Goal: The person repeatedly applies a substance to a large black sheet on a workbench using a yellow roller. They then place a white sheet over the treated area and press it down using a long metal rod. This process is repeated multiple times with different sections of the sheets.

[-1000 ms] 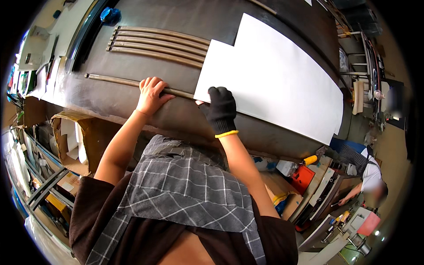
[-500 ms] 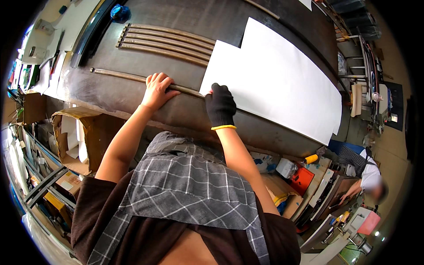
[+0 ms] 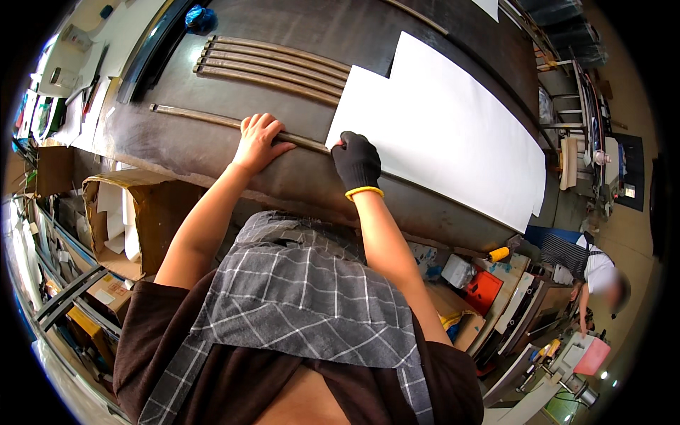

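My bare left hand [image 3: 257, 145] lies over a long brown metal bar [image 3: 195, 117], its fingers bent across the bar and its thumb stretched to the right along the near side. The bar runs along the near part of a dark metal table [image 3: 177, 152] toward my right hand [image 3: 356, 161]. That hand wears a black glove with a yellow cuff and is closed in a fist over the bar's line, at the near left corner of a large white sheet [image 3: 446, 127]. What its fingers hold is hidden. The sheet lies flat, with a step cut in its far left corner.
Several matching metal bars [image 3: 276, 67] lie side by side beyond my left hand, partly under the sheet. A blue plastic-wrapped item [image 3: 200, 19] sits at the far left. An open cardboard box [image 3: 159, 212] stands below the table edge. Another person [image 3: 598, 273] works at the right.
Both hands stay on the bar line with nearly the same grip; my right wrist has turned slightly. The view has shifted a little. At the right, the other person's arm has moved down.
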`<state>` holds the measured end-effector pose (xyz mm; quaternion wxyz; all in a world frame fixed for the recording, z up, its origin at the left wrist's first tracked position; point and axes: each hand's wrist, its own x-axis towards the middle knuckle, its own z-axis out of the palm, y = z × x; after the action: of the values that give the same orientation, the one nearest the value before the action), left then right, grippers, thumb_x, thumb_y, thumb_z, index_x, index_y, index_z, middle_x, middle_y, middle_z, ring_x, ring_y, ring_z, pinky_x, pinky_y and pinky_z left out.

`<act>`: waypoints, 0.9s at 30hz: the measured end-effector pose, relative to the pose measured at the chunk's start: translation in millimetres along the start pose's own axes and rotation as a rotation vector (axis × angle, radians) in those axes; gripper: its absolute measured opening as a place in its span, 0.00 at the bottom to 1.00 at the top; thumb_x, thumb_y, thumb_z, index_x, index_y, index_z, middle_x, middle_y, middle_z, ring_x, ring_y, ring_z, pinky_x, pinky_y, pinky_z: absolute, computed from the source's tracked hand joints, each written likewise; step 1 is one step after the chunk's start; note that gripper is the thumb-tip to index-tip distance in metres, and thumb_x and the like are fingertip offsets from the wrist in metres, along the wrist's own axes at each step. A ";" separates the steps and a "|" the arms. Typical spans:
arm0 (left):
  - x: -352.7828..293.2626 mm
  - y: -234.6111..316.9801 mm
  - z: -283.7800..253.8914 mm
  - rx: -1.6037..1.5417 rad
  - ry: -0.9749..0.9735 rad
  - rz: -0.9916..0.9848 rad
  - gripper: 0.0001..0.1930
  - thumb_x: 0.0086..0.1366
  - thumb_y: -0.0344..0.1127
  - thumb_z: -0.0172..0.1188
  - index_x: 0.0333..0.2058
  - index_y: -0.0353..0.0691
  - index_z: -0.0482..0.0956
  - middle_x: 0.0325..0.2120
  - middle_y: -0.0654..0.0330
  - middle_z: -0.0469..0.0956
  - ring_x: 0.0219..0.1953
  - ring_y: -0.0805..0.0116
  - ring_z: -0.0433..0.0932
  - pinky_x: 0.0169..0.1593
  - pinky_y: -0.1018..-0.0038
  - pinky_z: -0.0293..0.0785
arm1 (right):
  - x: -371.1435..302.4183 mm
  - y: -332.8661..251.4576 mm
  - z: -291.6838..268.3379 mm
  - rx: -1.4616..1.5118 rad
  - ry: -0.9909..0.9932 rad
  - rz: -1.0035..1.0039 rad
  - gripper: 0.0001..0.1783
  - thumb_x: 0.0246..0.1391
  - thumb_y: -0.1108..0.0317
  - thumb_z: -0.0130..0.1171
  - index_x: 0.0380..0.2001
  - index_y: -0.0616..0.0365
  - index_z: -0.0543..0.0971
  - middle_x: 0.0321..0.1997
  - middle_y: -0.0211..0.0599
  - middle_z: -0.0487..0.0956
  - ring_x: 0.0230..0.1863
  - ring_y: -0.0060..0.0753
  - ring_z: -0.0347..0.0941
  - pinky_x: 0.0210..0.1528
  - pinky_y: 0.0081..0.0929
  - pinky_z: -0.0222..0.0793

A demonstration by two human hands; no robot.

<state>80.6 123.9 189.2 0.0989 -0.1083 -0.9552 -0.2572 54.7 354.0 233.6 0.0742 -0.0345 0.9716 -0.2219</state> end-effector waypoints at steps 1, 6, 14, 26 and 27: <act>-0.1 0.6 0.1 -0.001 0.009 0.008 0.20 0.48 0.50 0.68 0.35 0.46 0.76 0.35 0.63 0.71 0.45 0.60 0.68 0.53 0.62 0.58 | 3.6 5.3 1.0 0.009 -0.031 0.024 0.09 0.46 0.59 0.60 0.28 0.51 0.79 0.33 0.42 0.79 0.34 0.49 0.76 0.36 0.42 0.72; -0.5 0.6 1.1 0.000 0.026 0.017 0.19 0.48 0.49 0.68 0.35 0.46 0.76 0.35 0.62 0.71 0.44 0.59 0.69 0.52 0.63 0.59 | 2.4 0.0 -2.6 -0.009 -0.045 0.028 0.10 0.46 0.58 0.60 0.28 0.52 0.78 0.33 0.44 0.79 0.36 0.50 0.77 0.38 0.42 0.72; -0.5 1.9 0.9 0.002 0.040 0.013 0.19 0.48 0.49 0.69 0.35 0.46 0.76 0.34 0.62 0.71 0.44 0.59 0.69 0.52 0.63 0.59 | -10.0 -9.9 5.3 -0.070 0.041 -0.073 0.12 0.48 0.56 0.62 0.29 0.50 0.76 0.32 0.41 0.77 0.34 0.48 0.76 0.34 0.42 0.72; -1.6 1.0 1.2 -0.013 0.030 0.006 0.19 0.48 0.49 0.68 0.35 0.46 0.76 0.35 0.62 0.71 0.45 0.59 0.69 0.53 0.62 0.58 | -8.4 -10.4 -8.7 -0.032 -0.034 0.023 0.13 0.50 0.53 0.58 0.27 0.51 0.77 0.32 0.42 0.78 0.35 0.49 0.77 0.36 0.42 0.72; -1.7 0.9 1.6 -0.013 0.032 0.007 0.19 0.48 0.49 0.68 0.35 0.46 0.76 0.35 0.62 0.71 0.45 0.59 0.69 0.53 0.62 0.58 | -9.0 -17.7 -9.1 -0.059 -0.005 0.051 0.12 0.48 0.56 0.58 0.27 0.52 0.77 0.32 0.43 0.78 0.35 0.50 0.77 0.37 0.43 0.72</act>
<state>82.3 125.2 187.8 0.1140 -0.1080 -0.9514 -0.2650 62.7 342.9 250.5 0.0810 -0.0127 0.9782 -0.1910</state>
